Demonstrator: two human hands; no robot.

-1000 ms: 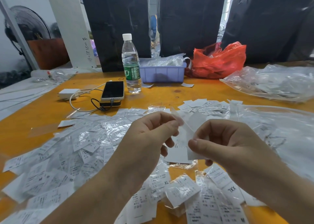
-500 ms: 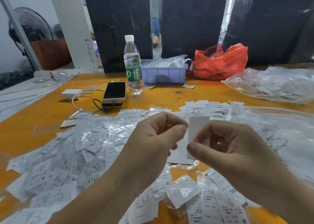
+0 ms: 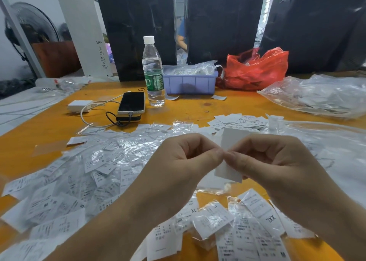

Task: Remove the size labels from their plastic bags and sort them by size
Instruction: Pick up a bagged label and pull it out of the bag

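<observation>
- Since the frame a second earlier: your two hands had closed together until the thumb tips met, and the white label between them had turned more upright.
- Left hand [image 3: 190, 158]: fingers curled, thumb and forefinger pinching the label at its near edge.
- Right hand [image 3: 277, 161]: likewise curled, pinching the same label from the other side; the thumbs touched at mid-height of the piece.
- Held label [image 3: 230, 140]: blank white back toward you, one end standing above the fingers and the other hanging below. Whether a plastic sleeve was on it could not be told.
- Handling, as judged: nearly weightless, thin, limp enough to bend, yet holding a flat face. Any sleeve would be slick film, clingy and easily torn. You would do best to pinch near an open edge and slide paper from film, not pull from the middle.
- Bagged labels [image 3: 111, 161]: a broad crinkled heap on the orange table [image 3: 49, 126], to your left and under your wrists.
- Sized labels near you: one reading XL [image 3: 194, 210], one reading XXL [image 3: 270, 219], lying in loose overlap, not yet clearly separated.
- Bare label pile [image 3: 237, 120]: beyond your hands, toward the right.
- Also present: water bottle [image 3: 153, 72], phone [image 3: 131, 103], lilac tray [image 3: 190, 83], red bag [image 3: 257, 68].
</observation>
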